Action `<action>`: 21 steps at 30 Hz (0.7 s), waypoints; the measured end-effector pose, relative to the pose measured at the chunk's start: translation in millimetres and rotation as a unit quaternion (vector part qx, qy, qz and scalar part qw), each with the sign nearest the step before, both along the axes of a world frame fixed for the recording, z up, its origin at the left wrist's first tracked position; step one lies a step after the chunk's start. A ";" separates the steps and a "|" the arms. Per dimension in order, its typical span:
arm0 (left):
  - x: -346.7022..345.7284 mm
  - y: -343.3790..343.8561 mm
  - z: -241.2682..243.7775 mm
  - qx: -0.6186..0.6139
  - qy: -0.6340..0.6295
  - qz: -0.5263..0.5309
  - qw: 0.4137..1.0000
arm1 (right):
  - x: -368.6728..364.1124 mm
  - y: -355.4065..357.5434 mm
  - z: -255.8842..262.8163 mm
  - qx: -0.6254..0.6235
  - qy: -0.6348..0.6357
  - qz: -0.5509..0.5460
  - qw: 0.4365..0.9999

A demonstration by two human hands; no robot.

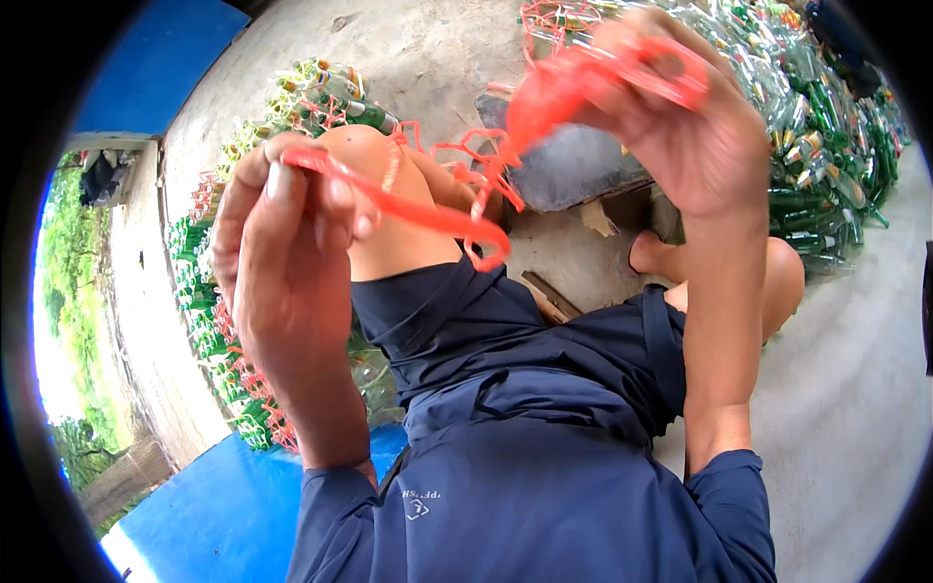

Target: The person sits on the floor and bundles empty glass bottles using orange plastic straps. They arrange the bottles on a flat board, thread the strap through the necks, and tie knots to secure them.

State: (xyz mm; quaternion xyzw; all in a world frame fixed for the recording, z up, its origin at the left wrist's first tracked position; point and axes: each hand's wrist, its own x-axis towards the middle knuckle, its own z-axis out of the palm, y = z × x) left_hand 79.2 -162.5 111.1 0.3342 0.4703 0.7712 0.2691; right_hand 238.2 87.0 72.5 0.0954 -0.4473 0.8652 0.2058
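My left hand (284,240) is raised at the left, with its thumb and fingertips pinched on one end of a red plastic strip (437,218). Higher up on the right, my right hand (692,153) grips a gathered bunch of red plastic twine (554,95), blurred by motion. Loose, tangled loops of twine (485,167) hang between the two hands, over my left knee and the floor. Some fingers of the right hand are hidden behind the bunch. Beyond the hands, a dark flat slab (576,171) lies between my legs.
Glass bottles tied in bundles with red and pale twine (200,291) line the left side. A large heap of loose glass bottles (816,153) spreads at the right. Wood pieces (550,295) lie on the concrete floor (838,408). A blue panel (211,510) is at lower left.
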 end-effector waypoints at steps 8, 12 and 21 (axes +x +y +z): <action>58.9 -24.3 40.5 -0.013 0.045 -0.232 0.972 | 118.3 -40.6 -10.2 -0.172 0.125 0.006 0.977; 85.9 -25.1 37.0 0.010 -0.030 -0.294 0.955 | 163.7 -56.9 -1.0 -0.210 0.175 -0.017 0.962; 113.8 -19.2 27.8 0.052 -0.058 -0.362 0.929 | 229.7 -55.0 20.7 -0.198 0.188 -0.096 0.957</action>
